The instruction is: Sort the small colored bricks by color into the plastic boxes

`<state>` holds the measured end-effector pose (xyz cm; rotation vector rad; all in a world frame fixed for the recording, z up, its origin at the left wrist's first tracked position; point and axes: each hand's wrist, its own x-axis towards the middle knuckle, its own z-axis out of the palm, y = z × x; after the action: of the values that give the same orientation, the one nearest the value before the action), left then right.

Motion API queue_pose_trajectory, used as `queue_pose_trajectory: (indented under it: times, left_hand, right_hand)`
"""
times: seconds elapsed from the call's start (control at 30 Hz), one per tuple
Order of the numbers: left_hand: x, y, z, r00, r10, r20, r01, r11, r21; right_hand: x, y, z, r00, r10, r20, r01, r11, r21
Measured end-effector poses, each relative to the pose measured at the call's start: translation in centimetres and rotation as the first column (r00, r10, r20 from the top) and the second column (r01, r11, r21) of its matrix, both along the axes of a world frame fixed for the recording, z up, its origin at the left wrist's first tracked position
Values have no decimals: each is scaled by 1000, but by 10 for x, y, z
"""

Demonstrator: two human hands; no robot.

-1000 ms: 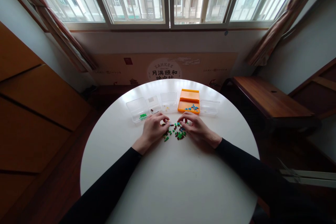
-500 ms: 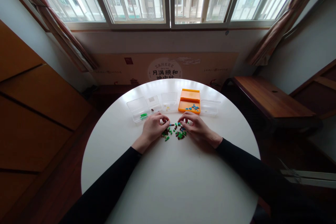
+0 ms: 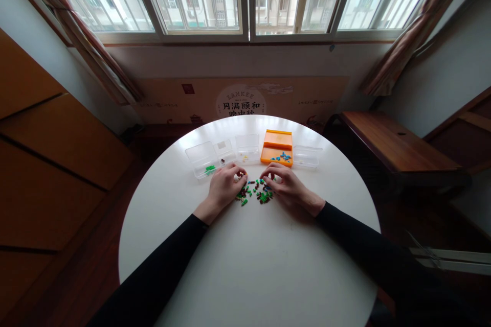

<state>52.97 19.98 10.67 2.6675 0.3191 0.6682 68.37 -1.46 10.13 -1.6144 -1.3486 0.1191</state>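
Observation:
Small green, brown and blue building bricks lie in two loose clusters, a right heap (image 3: 264, 197) and a left group (image 3: 244, 194). My left hand (image 3: 224, 185) is at the left group's edge, thumb and forefinger curled together in a pinch. Whatever lies between those fingertips is too small to make out. On the other side, my right hand (image 3: 287, 184) bends over the right heap, its thumb and fingers drawn close together. Its fingertips are among the bricks, and I cannot make out what they hold.
Beyond my hands stands an orange open case (image 3: 276, 146) with blue bricks. Left of it are clear boxes: one with green bricks (image 3: 209, 169), a small box (image 3: 224, 150) and one with pale pieces (image 3: 247, 147). Another clear box (image 3: 307, 156) is to its right, on the round white table (image 3: 253, 265).
My left thumb and fingertips have shifted very slightly. My right hand, the brick clusters and the boxes look the same.

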Motion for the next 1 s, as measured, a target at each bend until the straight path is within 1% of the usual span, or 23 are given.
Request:
queue_pose_trajectory:
  times: [0.1, 0.27, 0.53, 0.7, 1.0]
  left_hand:
    - [0, 0, 0, 1000, 11, 2, -11, 1000, 0]
    - [-1, -1, 1, 1000, -7, 22, 7, 1000, 13]
    - [0, -1, 1, 996, -87, 0, 87, 990, 109]
    - [1, -2, 1, 993, -117, -23, 119, 989, 91]
    - [1, -5, 4, 985, -172, 8, 170, 982, 84]
  right_hand:
    - [0, 0, 0, 1000, -2, 2, 2, 1000, -11]
    - [-1, 0, 1, 1000, -3, -1, 3, 1000, -13]
    - [1, 0, -2, 1000, -4, 0, 4, 1000, -18]
    - [1, 0, -2, 1000, -8, 4, 8, 1000, -22]
    - [0, 0, 0, 1000, -5, 8, 5, 1000, -27]
